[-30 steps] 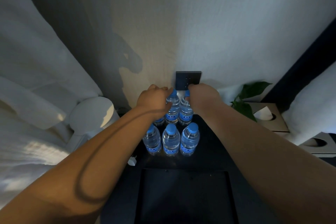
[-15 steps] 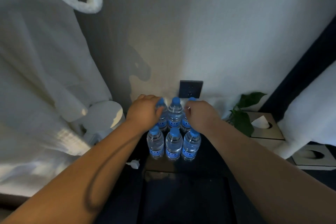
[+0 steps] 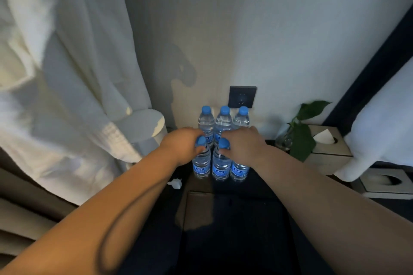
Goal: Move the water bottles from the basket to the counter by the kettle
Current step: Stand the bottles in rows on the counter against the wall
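Several clear water bottles with blue caps stand in two rows of three on the dark counter [image 3: 257, 187], against the wall. The back row [image 3: 224, 121] stands free. My left hand [image 3: 182, 145] curls round the neck of the front-left bottle [image 3: 201, 164], whose cap shows beside my fingers. Covering the top of the front-right bottle [image 3: 239, 171], my right hand [image 3: 242, 144] has its thumb against the cap of the front-middle bottle [image 3: 221, 166]. The white kettle [image 3: 143, 129] stands just left of the bottles.
A white bathrobe [image 3: 67, 87] hangs at the left, over the kettle. A dark wall socket [image 3: 242, 96] sits behind the bottles, and a white plug [image 3: 175, 183] lies at the front left. To the right are a leafy plant [image 3: 301, 138] and a tissue box [image 3: 328, 147]. A dark rectangular tray [image 3: 223, 230] lies in front.
Both hands have drawn back from the back row of bottles to the front row. The view has tilted up and shows more of the wall and the robe.
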`<state>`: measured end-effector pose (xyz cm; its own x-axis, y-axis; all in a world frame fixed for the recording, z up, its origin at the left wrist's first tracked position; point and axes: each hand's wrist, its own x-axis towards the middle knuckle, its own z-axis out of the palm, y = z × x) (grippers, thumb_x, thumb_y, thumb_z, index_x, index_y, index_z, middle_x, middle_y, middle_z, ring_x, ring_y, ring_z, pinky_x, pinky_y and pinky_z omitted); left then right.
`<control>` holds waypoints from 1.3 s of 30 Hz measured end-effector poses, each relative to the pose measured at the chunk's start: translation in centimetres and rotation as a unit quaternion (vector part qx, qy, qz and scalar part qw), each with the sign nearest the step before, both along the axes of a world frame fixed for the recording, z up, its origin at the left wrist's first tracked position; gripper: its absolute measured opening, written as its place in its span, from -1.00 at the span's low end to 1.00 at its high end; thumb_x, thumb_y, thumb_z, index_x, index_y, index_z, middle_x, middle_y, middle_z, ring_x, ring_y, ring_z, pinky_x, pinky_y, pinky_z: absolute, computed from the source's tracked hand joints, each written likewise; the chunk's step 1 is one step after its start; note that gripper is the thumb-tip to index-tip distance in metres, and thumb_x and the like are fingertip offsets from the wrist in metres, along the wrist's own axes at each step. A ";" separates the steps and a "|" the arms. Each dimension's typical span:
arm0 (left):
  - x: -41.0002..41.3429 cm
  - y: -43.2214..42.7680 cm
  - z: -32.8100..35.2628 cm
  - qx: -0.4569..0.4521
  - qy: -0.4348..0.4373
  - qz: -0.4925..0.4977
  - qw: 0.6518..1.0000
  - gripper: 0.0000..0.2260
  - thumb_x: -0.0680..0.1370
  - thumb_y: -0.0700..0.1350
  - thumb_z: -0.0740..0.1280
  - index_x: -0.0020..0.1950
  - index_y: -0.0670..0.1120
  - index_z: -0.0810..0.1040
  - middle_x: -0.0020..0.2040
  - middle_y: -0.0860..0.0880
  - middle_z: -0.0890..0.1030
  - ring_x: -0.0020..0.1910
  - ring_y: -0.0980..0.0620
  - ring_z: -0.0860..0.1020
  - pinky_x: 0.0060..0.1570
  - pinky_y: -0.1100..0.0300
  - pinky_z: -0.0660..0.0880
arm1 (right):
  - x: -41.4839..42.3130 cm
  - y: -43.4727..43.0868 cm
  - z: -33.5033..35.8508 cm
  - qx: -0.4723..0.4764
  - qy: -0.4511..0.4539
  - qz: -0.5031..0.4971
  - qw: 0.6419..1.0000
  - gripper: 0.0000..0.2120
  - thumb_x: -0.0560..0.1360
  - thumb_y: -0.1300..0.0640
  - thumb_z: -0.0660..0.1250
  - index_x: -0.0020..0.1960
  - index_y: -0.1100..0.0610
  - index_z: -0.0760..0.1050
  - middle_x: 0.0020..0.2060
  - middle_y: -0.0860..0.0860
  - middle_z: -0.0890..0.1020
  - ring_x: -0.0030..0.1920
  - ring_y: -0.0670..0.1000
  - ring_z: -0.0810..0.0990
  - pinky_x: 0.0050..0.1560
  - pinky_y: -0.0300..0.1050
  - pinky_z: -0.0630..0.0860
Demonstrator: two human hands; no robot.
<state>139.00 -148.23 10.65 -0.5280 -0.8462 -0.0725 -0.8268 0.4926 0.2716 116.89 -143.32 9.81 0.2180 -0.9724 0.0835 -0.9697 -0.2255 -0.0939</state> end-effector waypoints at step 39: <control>-4.0 -4.7 0.4 0.029 -0.002 0.019 0.999 -0.70 0.62 -0.08 0.37 0.34 -0.09 0.54 0.14 -0.16 0.62 0.01 -0.12 0.56 -0.03 0.07 0.45 | -0.5 -5.6 -0.2 0.059 0.039 -0.084 0.994 -0.61 0.57 -0.21 0.23 0.30 -0.03 0.40 -0.25 -0.09 0.45 -0.11 0.05 0.50 0.04 0.09 0.29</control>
